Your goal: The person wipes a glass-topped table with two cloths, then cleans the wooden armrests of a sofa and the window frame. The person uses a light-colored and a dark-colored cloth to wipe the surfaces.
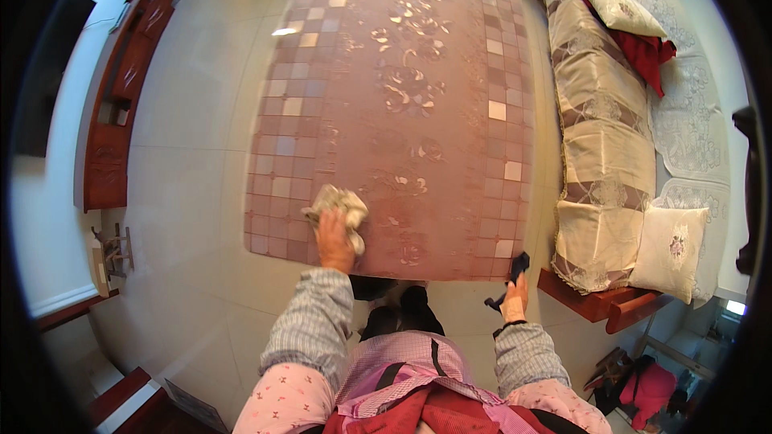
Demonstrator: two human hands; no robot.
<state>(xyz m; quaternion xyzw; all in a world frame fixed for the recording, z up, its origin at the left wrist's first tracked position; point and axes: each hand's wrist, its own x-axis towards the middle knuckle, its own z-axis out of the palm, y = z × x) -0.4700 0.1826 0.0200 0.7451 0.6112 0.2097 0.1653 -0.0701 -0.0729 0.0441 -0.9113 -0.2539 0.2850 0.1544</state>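
"Left grip is closed upon a crumpled cream cloth; I see the fingers spread over it," I report from my distant seat.

"Where exactly is this cloth?"

"It lies on the worktop, near the left corner of the close edge, about where the checkered border meets the brownish-pink middle with the flower pattern."

"And the right grip?"

"It is closed around a black object, beside the close right corner of the worktop. I cannot tell which kind of object it is, nor whether it touches the edge."

"What do you see around?"

"To the right stands a sofa with a beige cover. One pale cushion leans at its close end; another cushion is at the far end, partly upon a red cloth. To the left, across the tiled floor, I see a reddish-brown wooden cabinet along the wall. Both forearms wear grey sleeve covers over pink sleeves."
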